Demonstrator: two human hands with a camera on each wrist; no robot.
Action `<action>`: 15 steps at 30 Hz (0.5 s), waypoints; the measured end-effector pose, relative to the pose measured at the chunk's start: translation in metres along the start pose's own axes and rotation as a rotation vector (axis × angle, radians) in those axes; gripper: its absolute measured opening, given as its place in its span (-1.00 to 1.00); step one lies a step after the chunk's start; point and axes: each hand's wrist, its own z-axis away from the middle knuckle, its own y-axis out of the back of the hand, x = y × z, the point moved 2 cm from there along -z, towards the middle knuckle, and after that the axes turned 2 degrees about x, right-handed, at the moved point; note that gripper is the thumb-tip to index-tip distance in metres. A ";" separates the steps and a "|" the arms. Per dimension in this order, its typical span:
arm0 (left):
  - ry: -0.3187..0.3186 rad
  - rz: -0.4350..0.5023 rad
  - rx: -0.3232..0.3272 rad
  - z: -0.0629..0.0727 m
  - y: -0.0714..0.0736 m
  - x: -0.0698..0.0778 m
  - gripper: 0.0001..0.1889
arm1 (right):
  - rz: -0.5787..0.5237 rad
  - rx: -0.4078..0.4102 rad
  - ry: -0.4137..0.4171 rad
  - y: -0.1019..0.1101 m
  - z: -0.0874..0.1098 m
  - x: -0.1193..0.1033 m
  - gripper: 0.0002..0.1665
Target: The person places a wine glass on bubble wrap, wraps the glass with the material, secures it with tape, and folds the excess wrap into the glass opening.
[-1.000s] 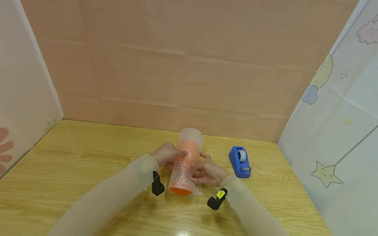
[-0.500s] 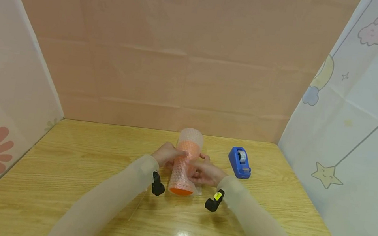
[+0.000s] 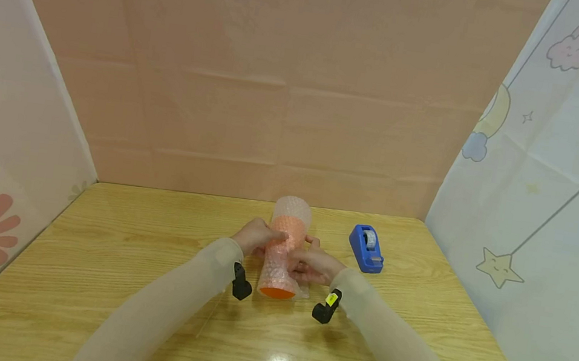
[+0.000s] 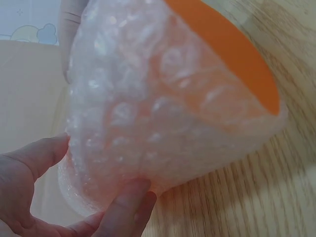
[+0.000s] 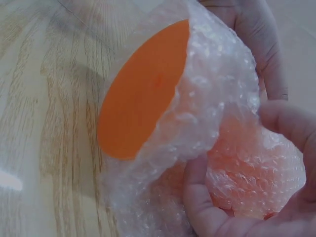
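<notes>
An orange cylinder wrapped in bubble wrap (image 3: pixel 290 226) lies lengthwise on the table, its flat orange end (image 5: pixel 148 91) facing the near side. My left hand (image 3: pixel 255 236) grips it from the left, thumb on top; in the left wrist view the fingers (image 4: pixel 126 210) curl in at its side. On the other side, my right hand (image 3: pixel 318 263) holds the wrap with bent fingers and thumb. Seen from the right wrist, its thumb (image 5: pixel 286 118) and a fingertip press into the bubble wrap, where a loose edge overhangs the orange end. Some fingers are hidden behind the roll.
A blue tape dispenser (image 3: pixel 366 248) with a roll of clear tape stands right of the hands. The wooden table (image 3: pixel 120 256) meets a pinkish-brown backdrop (image 3: pixel 276 112) behind and patterned sheets at both sides. Black wrist cameras sit on both sleeves.
My right hand has shifted slightly left and in over the bubble wrap, its wrist turning a little. My left hand and the cylinder stay put.
</notes>
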 end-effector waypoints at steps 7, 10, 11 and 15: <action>0.006 -0.001 -0.006 0.001 0.000 0.001 -0.68 | 0.001 -0.010 -0.003 0.000 -0.002 0.001 0.09; 0.011 0.000 -0.014 0.000 0.000 0.000 -0.69 | 0.001 -0.005 -0.006 0.000 -0.002 0.001 0.11; 0.011 0.001 -0.019 0.000 0.000 0.000 -0.69 | 0.001 -0.002 -0.007 0.000 -0.002 0.001 0.12; 0.014 0.038 -0.057 -0.004 0.002 -0.003 -0.65 | -0.008 0.000 -0.010 -0.001 -0.003 0.001 0.13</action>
